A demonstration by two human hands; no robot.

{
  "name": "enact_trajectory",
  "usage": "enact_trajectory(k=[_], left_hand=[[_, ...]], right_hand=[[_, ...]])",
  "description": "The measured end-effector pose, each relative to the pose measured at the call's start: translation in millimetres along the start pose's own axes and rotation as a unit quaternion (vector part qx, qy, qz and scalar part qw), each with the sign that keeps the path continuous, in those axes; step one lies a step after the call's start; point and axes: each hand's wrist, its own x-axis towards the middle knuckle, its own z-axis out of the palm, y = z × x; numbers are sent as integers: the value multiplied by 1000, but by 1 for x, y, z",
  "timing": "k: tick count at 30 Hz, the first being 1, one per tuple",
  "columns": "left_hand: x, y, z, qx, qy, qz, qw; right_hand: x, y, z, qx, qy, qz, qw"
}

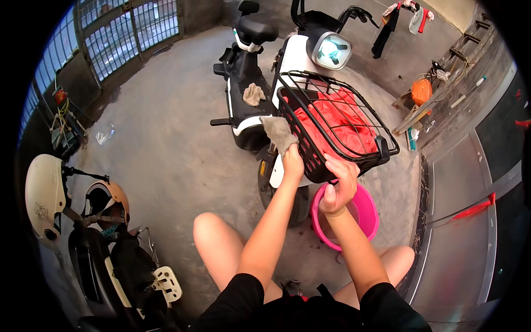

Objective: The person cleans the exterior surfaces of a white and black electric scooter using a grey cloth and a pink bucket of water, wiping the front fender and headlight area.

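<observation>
My left hand grips a grey-brown cloth against the side of the black basket on the front of a white and black electric scooter. My right hand is at the basket's lower front edge, thumb apart from the fingers, with nothing seen in it; whether it touches the basket is unclear. Red fabric lies inside the basket under its wire lid. Below the right hand stands a pink bucket, partly hidden by my forearm. A second tan cloth lies on the scooter's footboard.
Another scooter stands at the left, with a cream helmet and an orange-brown helmet on it. A wooden ladder leans along the right wall near metal doors. A barred gate closes the back left.
</observation>
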Motion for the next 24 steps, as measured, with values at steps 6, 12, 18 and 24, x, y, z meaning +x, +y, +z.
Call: enact_trajectory(k=[6, 12, 18, 24], left_hand=[[-103, 50, 20, -91, 16, 276, 957], [-69, 23, -5, 310, 8, 471, 826], [-42, 16, -56, 393, -107, 657, 634], [-40, 51, -48, 447, -192, 684, 543]], right_hand=[[-10, -4, -26, 102, 8, 87, 991], [-80, -38, -71, 92, 88, 278, 952], [-132, -50, -111, 82, 84, 390, 913], [-135, -46, -109, 143, 84, 452, 877]])
